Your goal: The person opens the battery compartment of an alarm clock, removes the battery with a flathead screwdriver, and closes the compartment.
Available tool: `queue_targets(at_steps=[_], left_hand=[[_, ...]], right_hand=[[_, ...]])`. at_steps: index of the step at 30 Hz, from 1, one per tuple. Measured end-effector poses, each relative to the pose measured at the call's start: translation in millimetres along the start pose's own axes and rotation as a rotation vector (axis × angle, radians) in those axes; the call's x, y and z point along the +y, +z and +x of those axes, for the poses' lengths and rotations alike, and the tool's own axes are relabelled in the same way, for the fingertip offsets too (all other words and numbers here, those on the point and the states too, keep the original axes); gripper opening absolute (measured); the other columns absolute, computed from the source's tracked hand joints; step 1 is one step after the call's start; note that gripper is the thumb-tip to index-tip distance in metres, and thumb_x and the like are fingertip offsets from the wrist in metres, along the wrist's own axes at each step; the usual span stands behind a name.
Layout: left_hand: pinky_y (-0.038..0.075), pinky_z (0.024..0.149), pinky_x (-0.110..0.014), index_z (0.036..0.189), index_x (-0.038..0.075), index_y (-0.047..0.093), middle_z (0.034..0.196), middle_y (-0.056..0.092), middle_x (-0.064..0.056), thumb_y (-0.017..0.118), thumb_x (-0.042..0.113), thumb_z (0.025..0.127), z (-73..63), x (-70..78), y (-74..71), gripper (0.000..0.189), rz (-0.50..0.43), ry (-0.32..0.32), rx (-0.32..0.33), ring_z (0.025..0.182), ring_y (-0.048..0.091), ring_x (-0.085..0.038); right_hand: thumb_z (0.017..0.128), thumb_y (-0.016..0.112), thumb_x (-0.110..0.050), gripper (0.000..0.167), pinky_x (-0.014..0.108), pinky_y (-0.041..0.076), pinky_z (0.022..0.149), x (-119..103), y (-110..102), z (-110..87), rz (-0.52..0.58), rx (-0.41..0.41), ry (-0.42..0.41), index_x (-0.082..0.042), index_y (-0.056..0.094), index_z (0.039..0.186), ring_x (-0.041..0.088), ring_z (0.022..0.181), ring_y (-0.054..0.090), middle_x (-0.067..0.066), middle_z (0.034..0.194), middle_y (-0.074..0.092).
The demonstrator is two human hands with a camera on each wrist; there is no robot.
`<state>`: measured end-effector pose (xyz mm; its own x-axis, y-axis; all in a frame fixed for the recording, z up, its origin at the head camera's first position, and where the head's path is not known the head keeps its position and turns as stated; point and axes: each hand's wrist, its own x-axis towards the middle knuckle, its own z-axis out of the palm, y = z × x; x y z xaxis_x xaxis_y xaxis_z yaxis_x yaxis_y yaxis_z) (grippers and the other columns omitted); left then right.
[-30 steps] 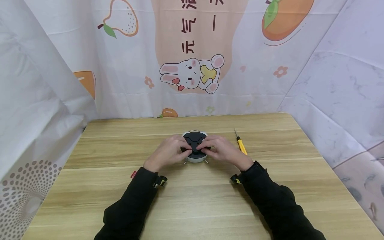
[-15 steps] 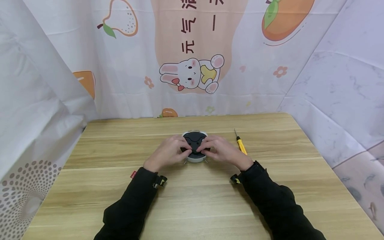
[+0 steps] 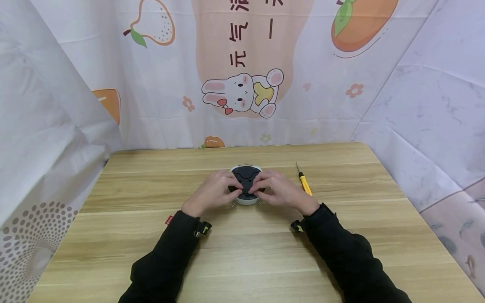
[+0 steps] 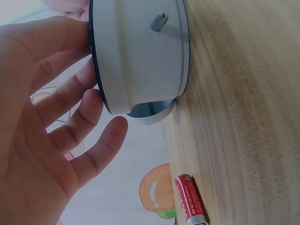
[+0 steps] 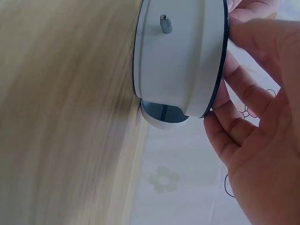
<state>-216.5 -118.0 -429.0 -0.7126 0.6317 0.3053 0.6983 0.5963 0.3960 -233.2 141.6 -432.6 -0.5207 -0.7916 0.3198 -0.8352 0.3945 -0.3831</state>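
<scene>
A white alarm clock (image 3: 245, 173) lies face down near the far middle of the table, its black back upward. Thin metal feet stick out toward me. My left hand (image 3: 214, 190) holds the back from the left, thumb and forefinger bent close together over its lower part. From the right, my right hand (image 3: 282, 191) grips the same area with thumb and fingers. Both wrist views show the clock's white side (image 4: 140, 56), a metal foot (image 5: 166, 24) and a cup-shaped bell (image 5: 164, 119). The fingertips hide whatever lies between them.
A yellow-handled screwdriver (image 3: 305, 183) lies right of the clock, tip pointing away. A red battery (image 4: 191, 199) rests on the table in the left wrist view; the head view does not show it. Patterned cloth (image 3: 151, 105) hangs behind the table.
The right fingertips have shifted slightly toward me on the clock's back. The left hand and the clock have stayed nearly still.
</scene>
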Motion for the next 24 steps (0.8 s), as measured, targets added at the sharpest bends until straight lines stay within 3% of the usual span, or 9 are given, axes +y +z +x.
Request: queue_targets(at_steps=[8,24], left_hand=[[0.052,0.087,-0.035,0.097,0.015,0.082,0.099,0.07,0.001,0.076,0.024,0.093,-0.5,0.4,0.5,0.011,-0.017,-0.007,-0.014,0.093,0.061,-0.014],[0.051,0.085,-0.034,0.091,0.013,0.081,0.099,0.066,0.001,0.075,0.028,0.095,0.7,5.5,-3.6,0.016,0.0,0.03,-0.079,0.093,0.06,-0.016]], right_hand=[[0.088,0.082,-0.029,0.019,0.036,0.049,0.089,1.7,2.3,0.2,0.027,0.011,-0.014,-0.019,0.08,0.104,0.013,0.1,0.058,-0.005,0.107,0.064],[0.091,0.078,-0.035,0.022,0.033,0.046,0.084,3.3,-0.3,-2.3,0.067,-0.021,-0.017,-0.021,0.081,0.107,0.011,0.097,0.052,-0.007,0.106,0.06]])
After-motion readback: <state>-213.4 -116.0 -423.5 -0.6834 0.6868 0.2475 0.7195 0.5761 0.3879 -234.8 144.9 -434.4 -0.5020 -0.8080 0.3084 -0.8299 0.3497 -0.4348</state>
